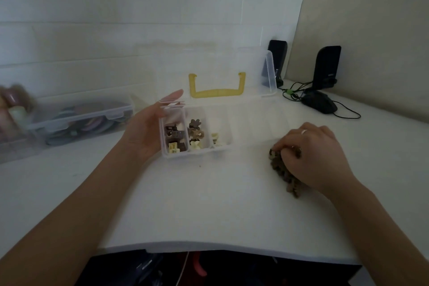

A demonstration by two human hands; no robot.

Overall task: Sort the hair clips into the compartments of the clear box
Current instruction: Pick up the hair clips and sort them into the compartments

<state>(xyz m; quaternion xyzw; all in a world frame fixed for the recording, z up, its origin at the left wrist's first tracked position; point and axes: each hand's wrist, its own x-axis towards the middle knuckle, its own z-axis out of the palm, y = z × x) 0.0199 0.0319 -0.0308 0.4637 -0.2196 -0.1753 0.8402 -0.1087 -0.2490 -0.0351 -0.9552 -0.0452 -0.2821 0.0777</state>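
Right hand (318, 155) grip curled over clips (284, 169) near tabletop's right edge; left hand (148, 127), fingers straight, steadies box (176, 154). Clips likely light, stiff, snaggy; pinch singly by body.

- Dim, flat indoor light with a cool grey cast; shadows are faint.
- Soft focus throughout.
- Wide-angle bending curves the table (209, 204) edge.
- Far beyond the left hand (148, 127) fingertips, the frame's edge smears into blur.

place: home desk corner | evidence: white bench (209, 204), two black speakers (326, 67), computer mouse (319, 101), storage box (79, 118)
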